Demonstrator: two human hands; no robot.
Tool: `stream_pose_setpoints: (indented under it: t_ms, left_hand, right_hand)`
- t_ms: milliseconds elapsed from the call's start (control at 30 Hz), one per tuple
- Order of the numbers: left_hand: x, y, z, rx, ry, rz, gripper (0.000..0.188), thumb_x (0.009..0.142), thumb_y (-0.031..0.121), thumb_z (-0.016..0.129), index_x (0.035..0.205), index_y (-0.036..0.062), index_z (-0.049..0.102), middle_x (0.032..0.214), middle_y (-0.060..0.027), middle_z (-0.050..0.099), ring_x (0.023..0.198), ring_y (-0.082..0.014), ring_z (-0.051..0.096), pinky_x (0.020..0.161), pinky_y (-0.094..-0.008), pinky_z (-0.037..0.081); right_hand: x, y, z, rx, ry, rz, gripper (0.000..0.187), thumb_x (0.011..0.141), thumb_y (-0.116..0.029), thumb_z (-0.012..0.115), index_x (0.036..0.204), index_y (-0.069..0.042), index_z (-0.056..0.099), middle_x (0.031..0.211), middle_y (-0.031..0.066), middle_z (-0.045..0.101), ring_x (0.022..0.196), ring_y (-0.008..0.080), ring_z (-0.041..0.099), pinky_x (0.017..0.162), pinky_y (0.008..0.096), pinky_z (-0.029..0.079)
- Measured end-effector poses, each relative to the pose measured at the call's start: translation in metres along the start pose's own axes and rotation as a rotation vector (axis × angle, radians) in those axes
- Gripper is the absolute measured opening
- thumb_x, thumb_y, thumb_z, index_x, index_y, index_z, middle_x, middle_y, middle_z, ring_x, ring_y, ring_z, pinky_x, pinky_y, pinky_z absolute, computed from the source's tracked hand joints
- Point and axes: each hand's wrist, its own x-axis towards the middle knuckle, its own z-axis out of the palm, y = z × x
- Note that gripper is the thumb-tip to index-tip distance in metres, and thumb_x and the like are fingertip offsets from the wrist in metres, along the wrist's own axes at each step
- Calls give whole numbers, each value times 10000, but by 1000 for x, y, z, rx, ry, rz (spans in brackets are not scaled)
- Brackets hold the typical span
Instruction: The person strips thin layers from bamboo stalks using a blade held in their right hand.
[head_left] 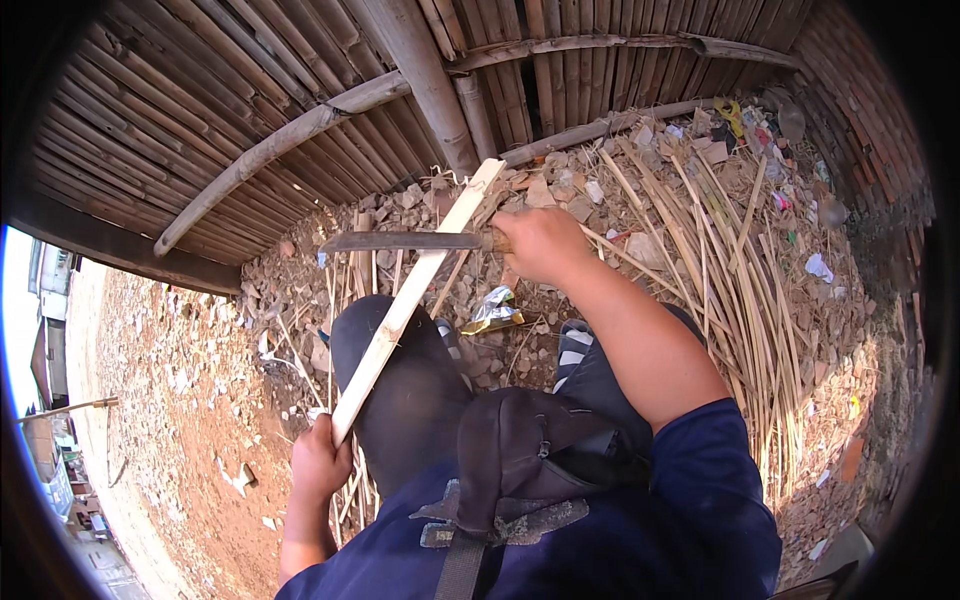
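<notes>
A long pale bamboo strip slants across my left thigh, its far end raised past my knees. My left hand is closed around the strip's near end. In my right hand is the handle of a machete; the fingers are wrapped round it. The dark blade points left and lies crosswise over the upper part of the strip. Whether its edge is biting into the bamboo I cannot tell.
Many split bamboo strips lie in a bundle on the right. A shiny foil wrapper lies between my feet. Rubble and litter cover the ground. A bamboo slat wall stands ahead, a brick wall at the far right.
</notes>
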Motion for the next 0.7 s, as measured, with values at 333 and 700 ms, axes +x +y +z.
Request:
stream_pose_setpoints:
  t_ms: [333, 700]
  left_hand:
    - [5, -16, -21, 7, -41, 26, 201, 851, 151, 674, 922, 36, 525, 715, -252, 635, 703, -492, 626, 600, -544, 494]
    - [-1, -30, -12, -14, -28, 32, 214, 869, 185, 675, 889, 33, 526, 703, -259, 631, 671, -493, 622, 580, -550, 488]
  right_hand:
    - [6, 39, -14, 48, -27, 289, 379, 743, -142, 676, 1121, -116, 688, 925, 156, 716, 878, 384, 687, 798, 497, 548]
    - [9, 36, -2, 87, 73, 142, 253, 727, -146, 685, 978, -112, 683, 866, 161, 710, 863, 381, 687, 790, 504, 542]
